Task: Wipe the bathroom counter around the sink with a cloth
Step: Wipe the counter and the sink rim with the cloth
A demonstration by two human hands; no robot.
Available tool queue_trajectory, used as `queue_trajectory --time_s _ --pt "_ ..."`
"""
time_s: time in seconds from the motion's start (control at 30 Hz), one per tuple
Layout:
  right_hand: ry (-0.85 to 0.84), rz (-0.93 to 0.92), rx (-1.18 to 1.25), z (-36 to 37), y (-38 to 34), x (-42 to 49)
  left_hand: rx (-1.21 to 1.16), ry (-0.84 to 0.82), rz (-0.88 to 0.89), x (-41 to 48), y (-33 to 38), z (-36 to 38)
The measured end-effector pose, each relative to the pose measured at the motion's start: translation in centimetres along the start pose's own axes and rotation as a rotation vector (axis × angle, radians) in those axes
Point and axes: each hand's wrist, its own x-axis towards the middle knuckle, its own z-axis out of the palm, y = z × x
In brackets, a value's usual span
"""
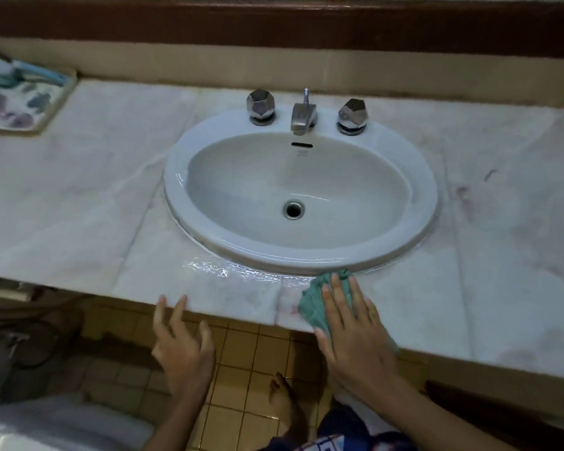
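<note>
Right hand (349,323) flat, fingers straight, pressing green cloth (311,304) onto counter (79,206) just below sink (176,180) rim. Left hand (179,340) spread, holding nothing (hovering by counter edge). Likely risk: puddle (219,268) swept onto floor (241,353) tiles, or the ungripped cloth sliding off.

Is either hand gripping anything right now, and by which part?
Nothing is gripped. The right hand presses flat on top of the green cloth on the counter; the left hand is open and empty.

2 bare hands (355,333) and forearms, 1 bare foot (282,395), and dark blue clothing (339,431) with checks.
</note>
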Motion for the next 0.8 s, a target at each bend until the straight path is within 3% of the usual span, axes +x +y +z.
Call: queue_trajectory --time_s 0.13,0.4,0.6,0.8 --pt "-0.013 -0.245 0.028 0.7 -4.9 2.7 -0.065 -0.051 0.136 -0.1 -1.4 0.9" --pt "-0.067 -0.385 0.089 1.5 -15.5 10.0 -0.062 -0.072 0.139 -0.2 -1.8 -0.2" --pt "-0.057 -0.406 -0.061 0.2 -4.8 4.8 -0.1 -0.097 0.124 0.1 -2.1 -0.3" --pt "-0.103 -0.145 -0.089 -3.0 9.3 -0.6 -0.122 -0.086 0.059 0.1 -1.3 0.2"
